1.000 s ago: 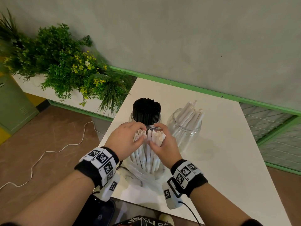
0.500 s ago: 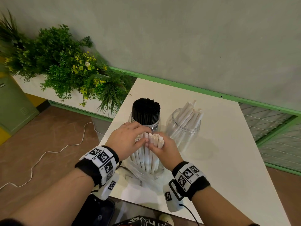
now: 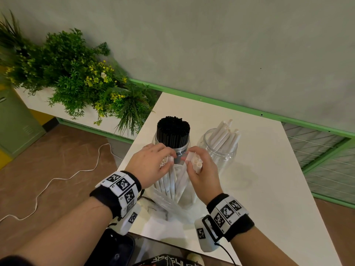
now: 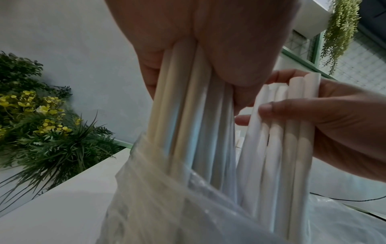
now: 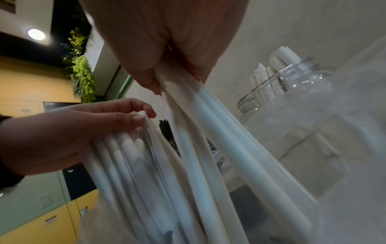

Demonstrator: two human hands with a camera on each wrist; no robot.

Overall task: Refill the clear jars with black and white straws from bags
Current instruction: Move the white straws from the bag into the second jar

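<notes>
White worktop: its far edge lies near the green wall rail, its left edge drops to the floor, and bare surface runs to the right of the jars and toward the near right corner.

Plant box: left of the worktop, against the wall; its fronds reach the worktop's far left corner.

Clear bag: stands at the worktop's near edge, mouth upward, with white straws rising out of it.

Black-straw jar: just beyond the bag, packed full.

White-straw jar: right of the black-straw jar, partly filled, its straws leaning.

Left hand: grip closed round one bunch of white straws near their tops, above the bag.

Right hand: grip pinches a smaller bunch, drawn apart from the left bunch; the tops are separated and the lower ends are in the bag.

View differences: the left wrist view shows the right hand's thumb across its straws and the bag mouth; the right wrist view shows the left hand's fingertips on the straw tops, and the white-straw jar's rim beyond; only the head view shows the worktop edges.
</notes>
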